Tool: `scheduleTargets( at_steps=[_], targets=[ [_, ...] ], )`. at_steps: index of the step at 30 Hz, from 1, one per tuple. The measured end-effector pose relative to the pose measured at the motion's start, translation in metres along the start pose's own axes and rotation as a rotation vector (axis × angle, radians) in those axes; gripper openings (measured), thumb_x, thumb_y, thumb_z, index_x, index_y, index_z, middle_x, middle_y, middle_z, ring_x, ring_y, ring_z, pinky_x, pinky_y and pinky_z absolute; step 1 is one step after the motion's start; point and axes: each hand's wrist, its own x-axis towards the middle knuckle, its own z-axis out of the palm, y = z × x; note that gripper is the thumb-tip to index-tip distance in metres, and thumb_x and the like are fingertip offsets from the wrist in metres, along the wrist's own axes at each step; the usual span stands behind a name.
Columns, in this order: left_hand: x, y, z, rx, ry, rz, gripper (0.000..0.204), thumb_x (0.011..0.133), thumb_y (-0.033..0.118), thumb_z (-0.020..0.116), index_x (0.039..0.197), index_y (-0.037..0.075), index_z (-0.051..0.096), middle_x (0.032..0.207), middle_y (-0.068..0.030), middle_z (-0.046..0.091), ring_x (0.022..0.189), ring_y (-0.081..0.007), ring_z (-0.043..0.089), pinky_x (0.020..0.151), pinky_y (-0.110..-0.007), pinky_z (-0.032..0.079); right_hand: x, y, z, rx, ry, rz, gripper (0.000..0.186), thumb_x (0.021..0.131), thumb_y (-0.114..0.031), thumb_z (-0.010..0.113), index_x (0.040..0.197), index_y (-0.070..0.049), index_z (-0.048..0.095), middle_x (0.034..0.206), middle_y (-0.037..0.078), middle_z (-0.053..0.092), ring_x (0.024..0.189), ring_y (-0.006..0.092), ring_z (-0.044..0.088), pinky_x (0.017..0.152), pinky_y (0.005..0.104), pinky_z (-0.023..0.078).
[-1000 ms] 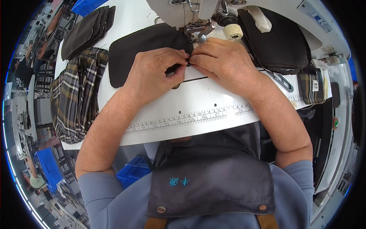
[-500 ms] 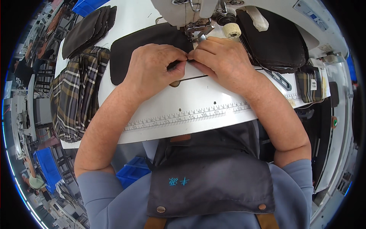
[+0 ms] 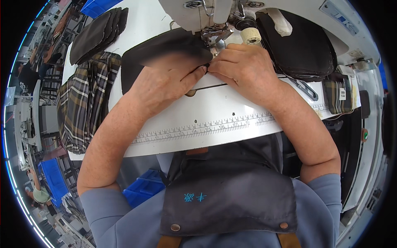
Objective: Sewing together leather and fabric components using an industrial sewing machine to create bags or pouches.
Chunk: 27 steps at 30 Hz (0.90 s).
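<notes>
A black fabric panel lies on the white table under the sewing machine, just in front of its needle and presser foot. My left hand is on the panel, its thumb at the panel's near right edge and its other fingers smeared by motion. My right hand has thumb and fingers pinched on that same edge, close beside the left thumb and below the foot.
Black pieces are stacked left and right. Plaid cloth is piled left, more at right beside a metal tool. A ruler runs along the front edge. Blue bins and a co-worker show beyond.
My left hand has rotated and moved slightly down and left, its fingers now blurred over the panel, whose upper part has shifted. My right hand has moved slightly down.
</notes>
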Motion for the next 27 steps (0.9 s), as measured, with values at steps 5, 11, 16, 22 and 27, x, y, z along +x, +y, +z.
scheduleTargets(
  at_steps=[5,11,16,22,27],
  targets=[
    [0.003,-0.005,-0.013,-0.084,-0.105,-0.003,0.043,0.086,0.01,0.058,0.128,0.011,0.067,0.131,-0.0068,0.067,0.124,-0.0237,0.062,0.107,-0.041,0.05,-0.006,-0.002,-0.005,0.156,0.054,0.055,0.013,0.078,-0.021,0.079,0.079,-0.009,0.073,0.085,0.001,0.066,0.081,0.0217,0.065,0.067,0.0368,0.053],
    [0.003,-0.014,0.0,-0.276,-0.077,-0.043,0.044,0.086,0.005,0.058,0.129,0.009,0.068,0.137,-0.0061,0.064,0.128,-0.0265,0.06,0.112,-0.042,0.046,-0.005,-0.005,-0.01,0.184,-0.014,0.167,0.013,0.084,-0.021,0.076,0.085,-0.008,0.076,0.089,0.004,0.065,0.084,0.0248,0.065,0.07,0.0399,0.052],
    [0.009,-0.022,0.006,-0.258,-0.058,-0.086,0.047,0.082,-0.005,0.057,0.126,0.008,0.07,0.135,-0.0071,0.066,0.127,-0.026,0.061,0.111,-0.041,0.047,-0.004,-0.003,-0.007,0.133,-0.039,0.23,0.017,0.086,-0.023,0.075,0.095,-0.01,0.077,0.088,0.006,0.064,0.083,0.0264,0.064,0.071,0.0413,0.052],
    [0.017,-0.023,0.01,-0.206,-0.048,-0.169,0.053,0.078,-0.013,0.051,0.124,0.005,0.071,0.132,-0.0108,0.067,0.126,-0.0275,0.061,0.11,-0.039,0.048,-0.004,-0.004,-0.006,-0.005,-0.106,0.27,0.028,0.088,-0.029,0.073,0.11,-0.011,0.075,0.088,0.006,0.064,0.086,0.027,0.064,0.074,0.0422,0.052],
    [0.027,0.004,0.007,-0.1,-0.087,-0.256,0.043,0.084,0.001,0.053,0.125,-0.007,0.064,0.127,-0.0212,0.066,0.121,-0.03,0.064,0.103,-0.039,0.051,-0.005,-0.003,-0.006,-0.026,-0.093,0.263,0.03,0.089,-0.03,0.072,0.112,-0.011,0.074,0.089,0.007,0.063,0.086,0.0274,0.064,0.074,0.0421,0.053]
  ],
)
